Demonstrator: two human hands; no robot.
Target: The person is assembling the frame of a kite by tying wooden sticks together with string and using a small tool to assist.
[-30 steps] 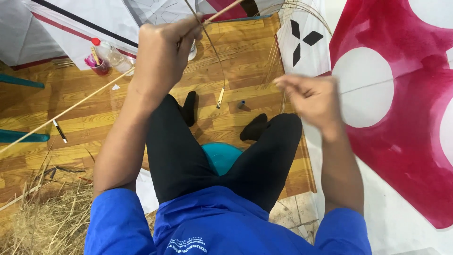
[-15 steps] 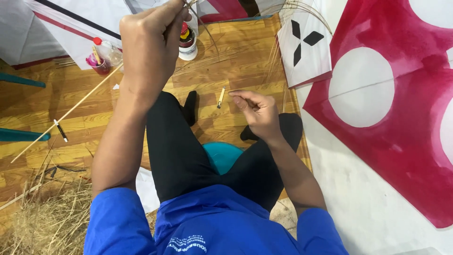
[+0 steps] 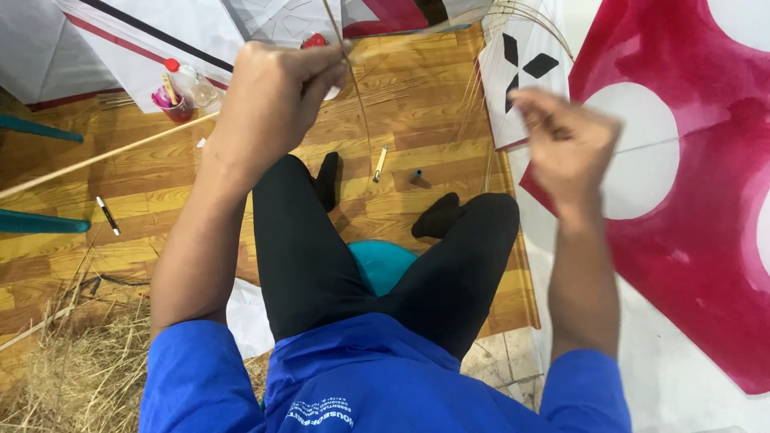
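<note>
My left hand [image 3: 277,96] is raised over my knees, its fingers pinched on a thin bamboo strip [image 3: 361,112]. A long bamboo stick [image 3: 104,156] runs from behind that hand towards the left edge. My right hand [image 3: 565,136] is up at the right, blurred by motion, with its fingers curled together. I can make out nothing in it. It hovers in front of a white kite with black shapes [image 3: 521,72] and a large red kite with white circles [image 3: 690,200].
I sit on a teal stool [image 3: 381,265] on a wooden floor. A small cutter [image 3: 379,164] and a blue cap [image 3: 416,174] lie ahead of my feet. A glue bottle [image 3: 188,80], a pink cup [image 3: 172,104], a pen [image 3: 107,215] and straw [image 3: 72,369] are at the left.
My right hand dropped in towards the middle, then swung back up and out to the right. My left hand stayed raised on the bamboo strip.
</note>
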